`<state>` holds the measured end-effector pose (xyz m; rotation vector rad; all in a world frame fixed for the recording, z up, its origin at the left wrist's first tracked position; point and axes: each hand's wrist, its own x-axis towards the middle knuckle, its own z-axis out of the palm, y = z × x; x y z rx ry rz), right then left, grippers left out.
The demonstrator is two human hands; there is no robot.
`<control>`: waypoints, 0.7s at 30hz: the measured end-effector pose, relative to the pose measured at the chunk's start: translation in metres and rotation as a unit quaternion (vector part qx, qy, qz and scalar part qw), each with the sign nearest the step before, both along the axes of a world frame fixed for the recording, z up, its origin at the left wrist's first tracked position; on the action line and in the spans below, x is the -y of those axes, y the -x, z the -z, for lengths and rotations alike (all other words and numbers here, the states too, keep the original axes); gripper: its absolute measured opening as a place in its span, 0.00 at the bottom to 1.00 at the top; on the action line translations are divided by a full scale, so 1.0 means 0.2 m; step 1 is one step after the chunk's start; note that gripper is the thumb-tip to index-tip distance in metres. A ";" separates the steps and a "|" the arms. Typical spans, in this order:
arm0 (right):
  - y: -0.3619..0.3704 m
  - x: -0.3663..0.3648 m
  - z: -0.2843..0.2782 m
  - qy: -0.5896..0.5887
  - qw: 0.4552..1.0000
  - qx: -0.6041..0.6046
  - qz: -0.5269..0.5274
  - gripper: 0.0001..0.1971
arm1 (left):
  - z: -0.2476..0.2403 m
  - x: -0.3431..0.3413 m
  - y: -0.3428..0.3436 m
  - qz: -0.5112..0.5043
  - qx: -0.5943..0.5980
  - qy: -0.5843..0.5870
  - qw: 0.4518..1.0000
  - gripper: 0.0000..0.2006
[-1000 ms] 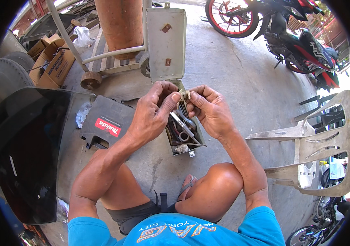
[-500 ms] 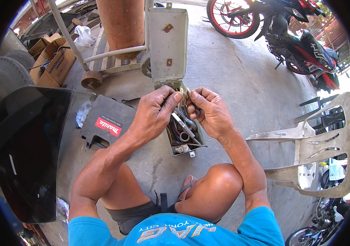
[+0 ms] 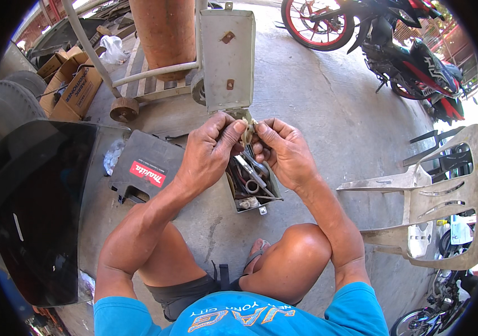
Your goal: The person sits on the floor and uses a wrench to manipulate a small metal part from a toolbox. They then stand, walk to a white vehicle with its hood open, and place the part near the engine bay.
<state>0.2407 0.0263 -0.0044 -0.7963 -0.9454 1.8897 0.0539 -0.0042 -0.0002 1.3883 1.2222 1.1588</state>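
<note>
My left hand [image 3: 211, 147] and my right hand [image 3: 286, 150] meet over an open metal toolbox [image 3: 274, 187]. Both are closed, thumbs pressed to the fingers. A small pale, yellowish crumpled-looking piece [image 3: 248, 130] is pinched between them; its kind is too small to make out. Under my hands the box holds several hand tools, among them a ring-ended wrench [image 3: 252, 186] and a silvery bar [image 3: 247, 168]. A whitish lump [image 3: 247, 203] lies at the box's near end. The grey lid [image 3: 229, 61] is swung open, away from me. My hands hide the box's far part.
A dark tool case [image 3: 144, 162] lies left of the toolbox, beside a large dark tinted panel [image 3: 37, 207]. Beyond are a wheeled cart [image 3: 155, 73] with a rust-brown cylinder [image 3: 164, 36] and a cardboard box [image 3: 74, 92]. A plastic chair [image 3: 435, 201] and a motorcycle [image 3: 412, 61] stand right.
My hands have shifted slightly, still pinching the small piece together above the toolbox. The toolbox and its contents look the same.
</note>
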 end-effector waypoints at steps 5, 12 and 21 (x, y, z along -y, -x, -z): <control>0.01 -0.01 0.00 0.002 1.000 -0.007 0.008 0.08 | 0.03 -0.01 -0.01 0.008 0.147 0.007 0.989 0.10; 0.00 -0.01 0.01 0.009 1.000 -0.016 0.007 0.07 | 0.04 -0.03 -0.01 0.036 0.119 -0.019 0.992 0.09; -0.02 -0.02 -0.02 0.026 0.998 -0.051 0.008 0.06 | 0.06 -0.07 0.00 0.053 0.290 0.080 0.952 0.09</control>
